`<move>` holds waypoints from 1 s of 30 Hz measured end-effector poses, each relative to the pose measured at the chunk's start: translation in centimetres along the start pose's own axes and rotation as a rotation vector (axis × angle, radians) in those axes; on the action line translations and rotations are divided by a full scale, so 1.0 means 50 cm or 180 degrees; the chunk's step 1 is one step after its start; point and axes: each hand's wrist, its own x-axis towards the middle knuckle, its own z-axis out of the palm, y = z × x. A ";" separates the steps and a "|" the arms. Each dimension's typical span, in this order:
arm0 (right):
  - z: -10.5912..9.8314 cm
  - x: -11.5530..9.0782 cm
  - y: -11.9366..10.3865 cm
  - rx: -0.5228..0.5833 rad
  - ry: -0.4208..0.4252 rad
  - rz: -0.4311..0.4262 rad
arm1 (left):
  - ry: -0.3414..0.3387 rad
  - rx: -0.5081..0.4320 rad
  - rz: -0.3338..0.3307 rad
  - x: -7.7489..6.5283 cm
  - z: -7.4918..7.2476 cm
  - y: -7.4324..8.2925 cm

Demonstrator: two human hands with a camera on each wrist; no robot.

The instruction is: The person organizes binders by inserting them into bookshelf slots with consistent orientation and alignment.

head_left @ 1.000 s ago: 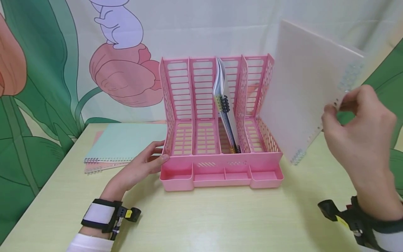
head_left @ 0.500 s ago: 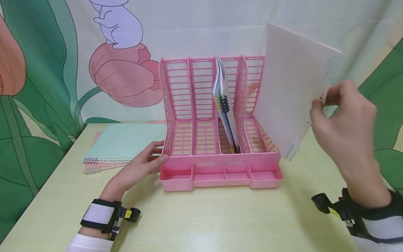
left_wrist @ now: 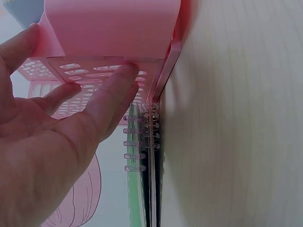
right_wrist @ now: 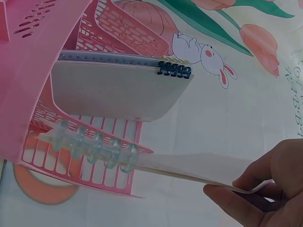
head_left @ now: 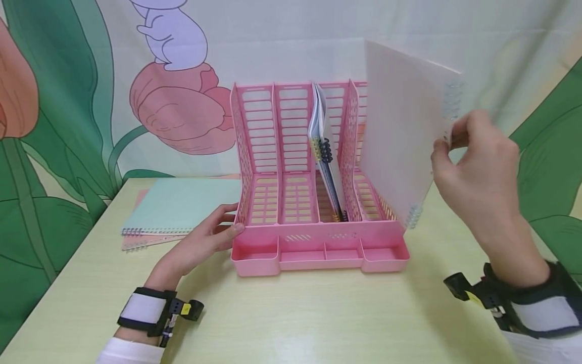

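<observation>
A pink desk file organizer (head_left: 320, 232) stands on the table, with upright compartments behind a row of small trays. At its left front corner my left hand (head_left: 210, 233) rests, thumb on the corner, fairly straight fingers against the perforated side wall. In the left wrist view these fingers (left_wrist: 111, 94) touch the wall. My right hand (head_left: 477, 162) pinches a pale ring-bound notebook (head_left: 402, 129) by its spine edge between thumb and fingers. The notebook is upright and slightly tilted over the rightmost compartment, its lower clear rings (right_wrist: 97, 146) near the organizer's front wall.
Notebooks with dark and yellow rings (head_left: 326, 151) lean in the third compartment from the left. A mint spiral notebook (head_left: 186, 202) lies over a pink one (head_left: 145, 244) on the table (head_left: 291, 318) at left. A printed curtain (head_left: 291, 55) hangs behind.
My right hand has moved left with the pale notebook, bringing it from beside the organizer to over its rightmost compartment. My left hand and the organizer have stayed put.
</observation>
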 end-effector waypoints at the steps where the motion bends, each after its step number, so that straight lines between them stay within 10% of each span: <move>1: 0.002 0.000 0.000 -0.0006 -0.0023 -0.0010 | 0.0000 -0.0004 0.0007 0.000 0.000 0.000; 30: 0.055 0.028 -0.018 -0.0079 -0.0290 -0.0209 | -0.0037 -0.0052 0.0024 0.001 -0.002 -0.002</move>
